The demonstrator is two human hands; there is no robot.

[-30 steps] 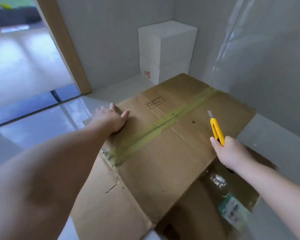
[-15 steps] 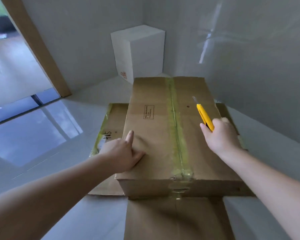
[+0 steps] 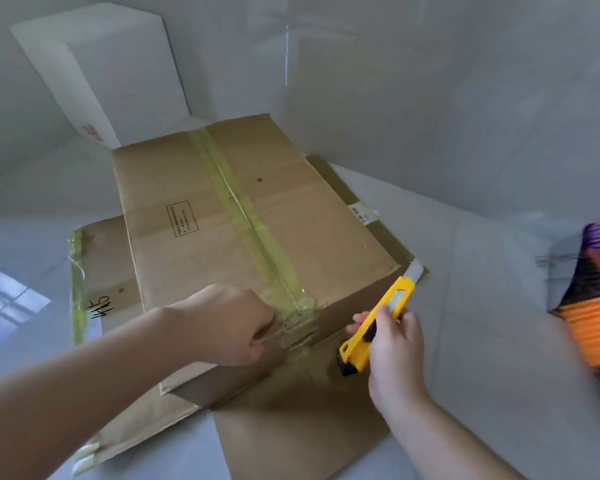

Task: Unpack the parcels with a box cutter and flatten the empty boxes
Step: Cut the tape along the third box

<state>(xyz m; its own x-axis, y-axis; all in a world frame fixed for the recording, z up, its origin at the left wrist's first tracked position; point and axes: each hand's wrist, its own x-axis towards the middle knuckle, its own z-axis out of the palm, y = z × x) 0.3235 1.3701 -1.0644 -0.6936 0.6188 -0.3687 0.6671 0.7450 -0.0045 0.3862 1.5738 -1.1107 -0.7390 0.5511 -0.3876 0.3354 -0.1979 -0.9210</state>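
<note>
A sealed brown cardboard box point(image 3: 194, 188) stands on the floor, with greenish tape point(image 3: 243, 216) running along its top seam toward me. At the box's near top edge, my left hand point(image 3: 222, 323) curls its fingers over the edge just left of the tape's end. My right hand point(image 3: 395, 348) grips a yellow box cutter point(image 3: 378, 327) just off the box's near right corner. The cutter's tip points up and to the right, clear of the cardboard. I cannot tell how far the blade is out.
Flattened cardboard point(image 3: 108, 265) with green tape and black writing lies under the box on the left, and another flat sheet point(image 3: 309, 427) lies in front. A white box point(image 3: 101, 71) stands in the far corner. A blurred orange, purple and black object point(image 3: 593, 306) is at the right edge.
My left hand slid from the box's top to its near edge beside the tape's end. My right hand drew the cutter back off the top to the near right corner. The view swung right.
</note>
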